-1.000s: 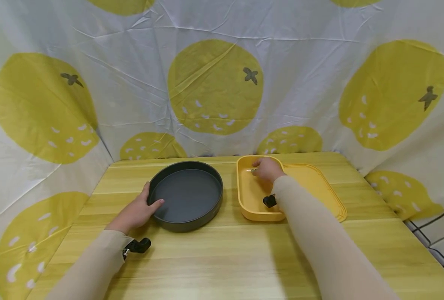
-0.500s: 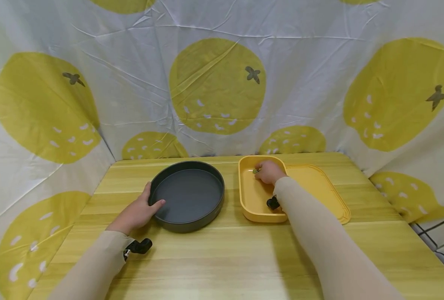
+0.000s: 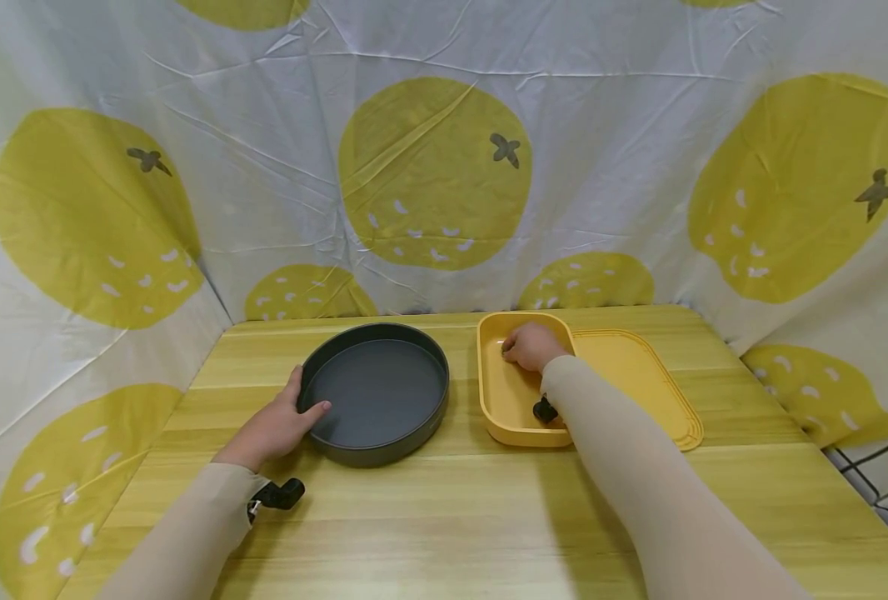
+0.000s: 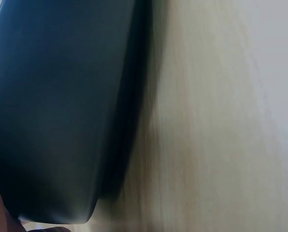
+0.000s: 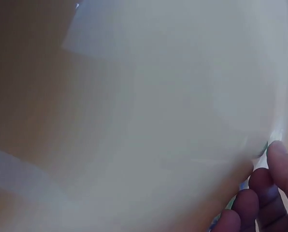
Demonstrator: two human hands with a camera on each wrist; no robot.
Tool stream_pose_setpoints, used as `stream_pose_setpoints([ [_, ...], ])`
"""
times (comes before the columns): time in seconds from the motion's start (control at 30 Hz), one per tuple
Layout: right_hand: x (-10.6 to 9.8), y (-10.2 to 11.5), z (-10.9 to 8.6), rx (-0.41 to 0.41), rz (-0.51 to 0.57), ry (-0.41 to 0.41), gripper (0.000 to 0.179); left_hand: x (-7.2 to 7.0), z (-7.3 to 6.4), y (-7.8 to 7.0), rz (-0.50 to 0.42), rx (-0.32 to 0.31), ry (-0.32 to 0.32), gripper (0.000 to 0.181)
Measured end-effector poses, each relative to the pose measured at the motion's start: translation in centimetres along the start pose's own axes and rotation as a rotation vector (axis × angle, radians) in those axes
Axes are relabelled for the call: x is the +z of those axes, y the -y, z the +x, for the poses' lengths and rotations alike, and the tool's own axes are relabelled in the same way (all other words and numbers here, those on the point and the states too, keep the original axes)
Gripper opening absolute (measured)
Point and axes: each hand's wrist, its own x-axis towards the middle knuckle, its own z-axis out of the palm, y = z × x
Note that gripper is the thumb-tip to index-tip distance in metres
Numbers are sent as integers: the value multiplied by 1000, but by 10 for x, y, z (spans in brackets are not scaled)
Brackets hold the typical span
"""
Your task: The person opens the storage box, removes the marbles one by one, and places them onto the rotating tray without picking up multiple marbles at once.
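A round, dark grey pan (image 3: 375, 392) lies on the wooden table. My left hand (image 3: 273, 423) holds its left side, the thumb over the rim and the fingers along the outer wall; the dark wall fills much of the left wrist view. To the right, my right hand (image 3: 536, 347) reaches into a yellow rectangular box (image 3: 506, 398). Its thumb and fingertips come together on a small green-and-white thing (image 5: 263, 150). Most of that thing is hidden by the fingers, so I cannot tell its kind.
A flat yellow lid (image 3: 627, 371) lies directly right of the box, partly covered by the right sleeve (image 3: 631, 442). Behind the table hangs a white curtain (image 3: 279, 192) printed with yellow fruit. A black wire grid (image 3: 882, 475) stands past the right table edge.
My right hand has shifted slightly inside the box, and its fingers have closed over the small greenish thing that showed at the fingertips before. The left hand and pan stay put.
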Motion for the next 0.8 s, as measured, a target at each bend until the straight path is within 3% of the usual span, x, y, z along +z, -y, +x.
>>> stream_pose_setpoints([
  [0.47,-1,2,-4,-14,-25,88,24,0,-2,-1,12,1,0,104],
  [0.8,-5,5,-9,-31,-23,91,26,0,-3,-1,16,-2,1,105],
])
